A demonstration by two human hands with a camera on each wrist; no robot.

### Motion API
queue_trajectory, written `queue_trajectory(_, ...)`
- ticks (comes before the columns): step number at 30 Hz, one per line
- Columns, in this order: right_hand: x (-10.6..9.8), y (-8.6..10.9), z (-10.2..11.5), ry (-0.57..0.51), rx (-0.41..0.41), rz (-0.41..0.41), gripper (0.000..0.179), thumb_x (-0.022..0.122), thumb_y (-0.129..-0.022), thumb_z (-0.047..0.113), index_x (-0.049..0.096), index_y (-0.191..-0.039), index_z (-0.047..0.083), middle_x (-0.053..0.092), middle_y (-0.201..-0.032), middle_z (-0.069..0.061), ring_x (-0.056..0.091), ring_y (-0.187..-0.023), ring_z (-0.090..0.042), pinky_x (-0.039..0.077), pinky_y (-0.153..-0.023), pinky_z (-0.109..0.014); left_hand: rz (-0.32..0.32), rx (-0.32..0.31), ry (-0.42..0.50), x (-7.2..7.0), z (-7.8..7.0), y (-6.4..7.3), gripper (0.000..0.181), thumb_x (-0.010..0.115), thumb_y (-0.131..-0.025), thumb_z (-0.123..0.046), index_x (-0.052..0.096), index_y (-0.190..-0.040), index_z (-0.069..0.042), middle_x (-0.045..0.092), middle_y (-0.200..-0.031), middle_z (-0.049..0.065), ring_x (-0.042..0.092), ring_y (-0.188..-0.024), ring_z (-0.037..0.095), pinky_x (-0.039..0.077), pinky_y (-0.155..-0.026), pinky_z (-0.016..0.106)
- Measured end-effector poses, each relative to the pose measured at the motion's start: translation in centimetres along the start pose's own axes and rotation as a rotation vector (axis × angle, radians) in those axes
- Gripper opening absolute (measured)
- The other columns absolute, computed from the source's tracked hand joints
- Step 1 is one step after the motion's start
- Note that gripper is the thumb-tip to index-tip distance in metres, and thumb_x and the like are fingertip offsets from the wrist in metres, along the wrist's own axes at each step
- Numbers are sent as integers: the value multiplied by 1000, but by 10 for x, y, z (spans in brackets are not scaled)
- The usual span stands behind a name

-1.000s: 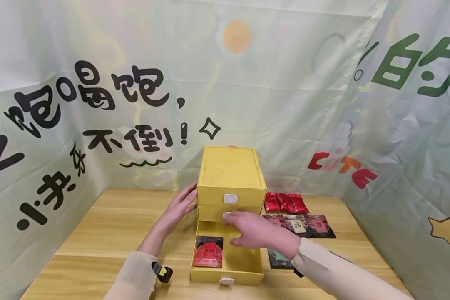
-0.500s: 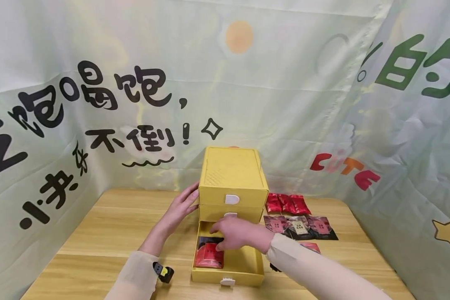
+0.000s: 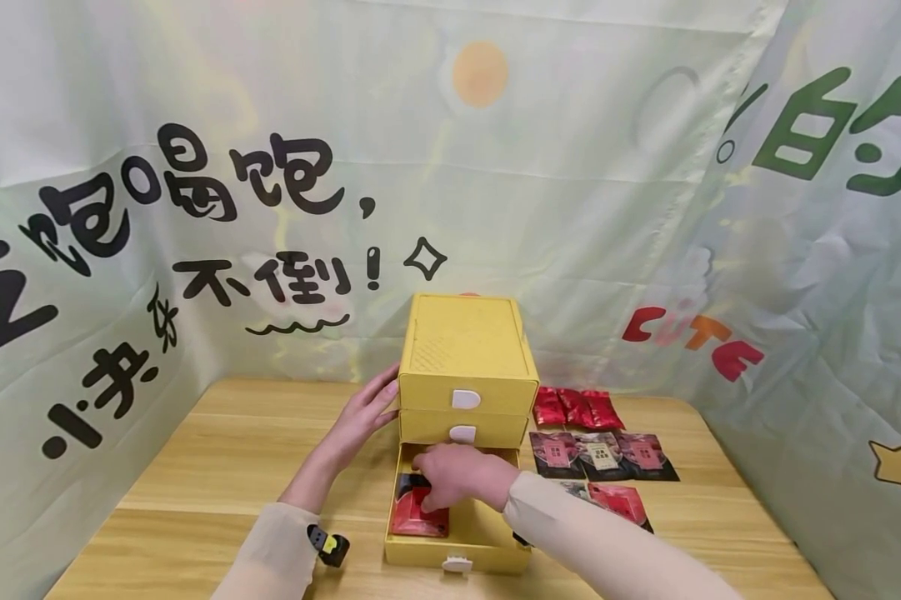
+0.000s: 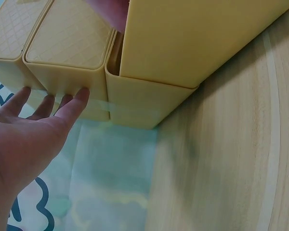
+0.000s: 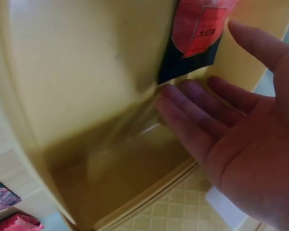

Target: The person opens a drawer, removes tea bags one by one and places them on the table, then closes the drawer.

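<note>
A yellow drawer cabinet (image 3: 465, 333) stands on the table with its bottom drawer (image 3: 488, 533) pulled out. In that drawer, on the left side, lies a red and black sachet (image 3: 422, 523), partly covered by my right hand (image 3: 461, 477). The right wrist view puts the thumb by one edge of the sachet (image 5: 200, 33) and the fingertips by its black end, with no grip on it visible. My left hand (image 3: 360, 412) rests its fingers against the cabinet's left side; in the left wrist view those fingers (image 4: 79, 101) are extended against the yellow wall.
Right of the cabinet, red foil packets (image 3: 576, 407) lie at the back, a row of dark sachets (image 3: 603, 456) in front, then a red sachet (image 3: 621, 502) partly behind the right sleeve. A small black and yellow device (image 3: 330, 546) is by the left sleeve. Printed cloth (image 3: 570, 208) hangs behind the table.
My right hand has moved left and down, from in front of the middle drawer's tab to the sachet in the bottom drawer. My left hand has stayed on the cabinet's side.
</note>
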State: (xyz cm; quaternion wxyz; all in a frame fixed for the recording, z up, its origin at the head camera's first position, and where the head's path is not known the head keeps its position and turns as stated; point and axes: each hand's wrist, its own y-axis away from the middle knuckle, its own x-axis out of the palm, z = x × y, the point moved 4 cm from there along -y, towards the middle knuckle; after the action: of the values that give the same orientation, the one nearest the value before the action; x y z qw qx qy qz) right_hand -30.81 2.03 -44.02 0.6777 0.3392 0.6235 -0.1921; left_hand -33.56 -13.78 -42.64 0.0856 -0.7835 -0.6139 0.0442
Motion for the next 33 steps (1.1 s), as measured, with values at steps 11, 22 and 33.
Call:
queue_trajectory(11, 8, -6, 6, 66, 56, -17, 50, 90, -75, 46, 72, -109, 14, 63, -101, 1, 64, -87, -14, 59, -75, -32, 1, 4, 2, 0, 1, -1, 59, 48, -112, -31, 30, -164, -9, 27, -170, 12, 31, -153, 33, 38, -119, 54)
queue_trajectory(22, 12, -5, 3, -48, 61, -6, 55, 96, -69, 40, 65, -104, 11, 60, -95, -1, 58, -81, -13, 57, -80, -27, 5, 3, 7, 0, 3, -2, 58, 47, -113, -28, 30, -164, -8, 26, -170, 13, 31, -153, 35, 37, -120, 54)
queue_trajectory(33, 6, 2, -5, -216, -34, -18, 41, 94, -74, 24, 67, -102, 13, 57, -85, 9, 53, -78, -6, 50, -72, -19, -3, 1, 23, 0, 4, -2, 59, 48, -112, -29, 30, -164, -8, 26, -170, 14, 31, -153, 35, 37, -120, 55)
